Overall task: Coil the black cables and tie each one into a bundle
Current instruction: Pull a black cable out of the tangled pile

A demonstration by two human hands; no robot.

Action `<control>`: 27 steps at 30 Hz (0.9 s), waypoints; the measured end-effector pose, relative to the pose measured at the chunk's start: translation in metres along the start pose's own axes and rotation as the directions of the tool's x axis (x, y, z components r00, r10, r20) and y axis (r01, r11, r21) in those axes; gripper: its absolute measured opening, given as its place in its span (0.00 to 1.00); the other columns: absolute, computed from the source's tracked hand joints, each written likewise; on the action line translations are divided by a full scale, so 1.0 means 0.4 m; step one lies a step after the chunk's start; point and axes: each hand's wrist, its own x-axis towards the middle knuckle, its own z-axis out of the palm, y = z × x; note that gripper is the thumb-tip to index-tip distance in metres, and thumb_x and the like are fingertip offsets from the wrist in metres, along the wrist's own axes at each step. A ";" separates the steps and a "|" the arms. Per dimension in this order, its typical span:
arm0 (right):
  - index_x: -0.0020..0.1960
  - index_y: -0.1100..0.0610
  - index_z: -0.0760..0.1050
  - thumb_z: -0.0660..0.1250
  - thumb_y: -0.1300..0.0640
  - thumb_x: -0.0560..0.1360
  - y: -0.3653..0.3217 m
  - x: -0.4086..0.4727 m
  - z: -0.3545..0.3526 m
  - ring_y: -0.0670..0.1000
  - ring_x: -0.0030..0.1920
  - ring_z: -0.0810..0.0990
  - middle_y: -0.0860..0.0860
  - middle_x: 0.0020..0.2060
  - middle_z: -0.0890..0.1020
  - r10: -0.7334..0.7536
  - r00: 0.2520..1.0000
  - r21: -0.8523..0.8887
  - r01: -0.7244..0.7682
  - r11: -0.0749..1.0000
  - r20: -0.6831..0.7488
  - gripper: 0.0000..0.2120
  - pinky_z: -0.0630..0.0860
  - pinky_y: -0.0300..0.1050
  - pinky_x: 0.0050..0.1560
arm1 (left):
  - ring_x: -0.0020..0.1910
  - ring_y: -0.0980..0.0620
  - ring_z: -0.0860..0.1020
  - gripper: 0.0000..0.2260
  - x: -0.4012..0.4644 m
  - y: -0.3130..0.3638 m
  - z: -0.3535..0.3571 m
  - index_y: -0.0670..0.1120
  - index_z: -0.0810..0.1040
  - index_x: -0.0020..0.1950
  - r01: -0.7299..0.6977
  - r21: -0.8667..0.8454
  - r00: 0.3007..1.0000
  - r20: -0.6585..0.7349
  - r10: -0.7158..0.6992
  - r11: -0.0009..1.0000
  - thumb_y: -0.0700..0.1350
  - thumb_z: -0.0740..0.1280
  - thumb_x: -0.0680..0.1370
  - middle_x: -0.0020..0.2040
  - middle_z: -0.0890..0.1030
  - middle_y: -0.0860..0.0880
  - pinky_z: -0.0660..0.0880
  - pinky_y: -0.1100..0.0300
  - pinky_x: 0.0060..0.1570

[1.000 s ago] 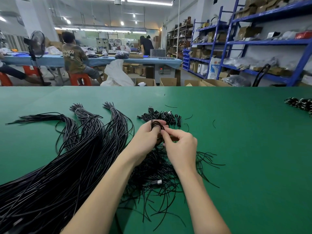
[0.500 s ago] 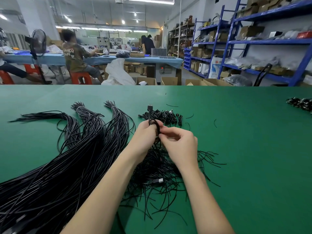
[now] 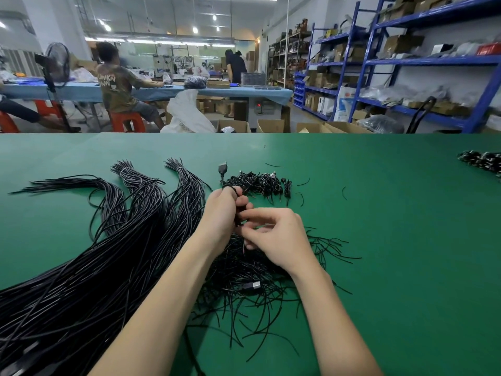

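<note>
right hand [image 3: 273,237] dropped lower (pinching tie); left hand [image 3: 221,213] grips coil [image 3: 236,191].

Glossy black plastic-sheathed cables [image 3: 81,280] on a matt green cloth-like table cover [image 3: 406,240].

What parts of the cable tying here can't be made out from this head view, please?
- Coiled cable: mostly hidden inside the left hand; loop count unknown.
- Tie: too thin to see between the right hand fingers.
- Long cable bunches: cut off by the left and bottom edges.
- Far bundles: cut by the right edge.
</note>
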 end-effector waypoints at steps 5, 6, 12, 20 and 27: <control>0.45 0.54 0.82 0.80 0.63 0.68 0.002 -0.002 -0.015 0.48 0.30 0.82 0.51 0.34 0.87 0.064 0.997 0.062 -0.068 0.996 0.053 0.10 0.82 0.41 0.39 | 0.23 0.53 0.66 0.10 -0.002 0.015 0.003 0.47 0.66 0.40 0.024 -0.043 1.000 0.000 -0.024 0.999 0.41 0.53 0.80 0.25 0.65 0.53 0.66 0.63 0.25; 0.46 0.55 0.81 0.81 0.62 0.68 0.005 -0.001 -0.026 0.50 0.31 0.82 0.53 0.35 0.87 0.112 0.990 0.091 -0.120 0.989 0.084 0.11 0.83 0.44 0.41 | 0.23 0.54 0.66 0.10 -0.003 0.019 0.001 0.47 0.66 0.41 -0.010 -0.029 1.000 0.010 0.011 1.000 0.41 0.53 0.82 0.26 0.65 0.53 0.69 0.62 0.25; 0.56 0.61 0.81 0.76 0.59 0.76 0.007 -0.003 -0.028 0.52 0.40 0.87 0.55 0.40 0.88 0.263 0.927 0.317 -0.343 0.884 0.268 0.11 0.84 0.43 0.43 | 0.24 0.56 0.61 0.13 -0.010 0.020 0.008 0.46 0.65 0.42 -0.137 0.058 0.989 0.064 0.134 0.989 0.42 0.52 0.86 0.26 0.63 0.55 0.66 0.62 0.26; 0.48 0.65 0.83 0.75 0.64 0.75 -0.002 -0.002 -0.016 0.50 0.37 0.87 0.58 0.38 0.87 0.329 0.927 0.525 -0.374 0.764 0.182 0.03 0.82 0.37 0.37 | 0.29 0.54 0.69 0.10 -0.006 0.003 0.002 0.44 0.69 0.46 -0.178 0.024 0.975 0.139 0.173 0.984 0.42 0.55 0.86 0.30 0.70 0.53 0.72 0.58 0.34; 0.46 0.65 0.83 0.74 0.65 0.75 -0.001 -0.006 0.020 0.49 0.35 0.87 0.58 0.35 0.86 0.340 0.933 0.636 -0.336 0.695 0.120 0.02 0.81 0.35 0.36 | 0.30 0.54 0.73 0.08 -0.003 -0.004 -0.009 0.43 0.71 0.48 -0.222 0.058 0.965 0.153 0.211 0.973 0.42 0.56 0.85 0.32 0.74 0.53 0.75 0.56 0.39</control>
